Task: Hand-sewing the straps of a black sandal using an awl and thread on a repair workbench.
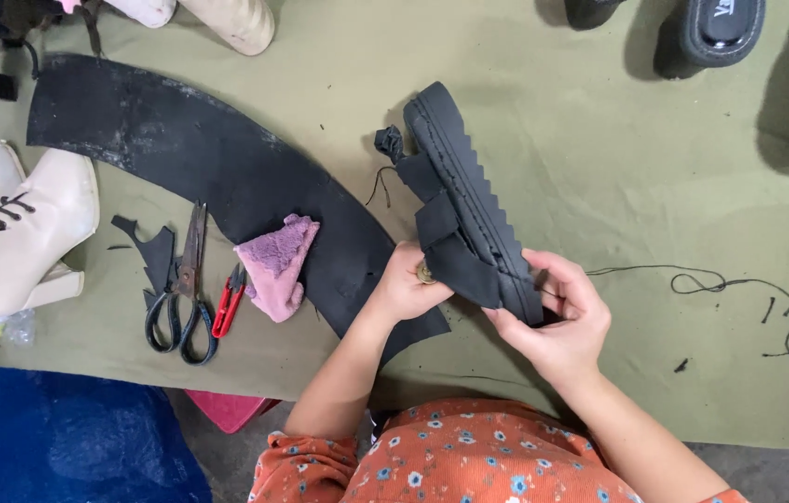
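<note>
Gripping the black sandal [469,200], both hands, left [406,284] at its soft strap, right [557,321] round its stiff, light-looking sole.

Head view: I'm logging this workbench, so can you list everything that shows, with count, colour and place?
sandal: 1, black, thick ridged sole, centre, held in both hands
rubber sheet: 1, black, curved, left of centre on the cloth
scissors: 1, dark, beside the sheet
thread snips: 1, red, right of the scissors
fuzzy cloth: 1, purple-pink, on the sheet
boot: 1, cream, laced, left edge
black thread: 1, right, loose on the cloth
table cloth: 1, olive green
other shoes: several, black, top right
left hand: on the sandal's strap
right hand: under the sandal's sole end
</note>
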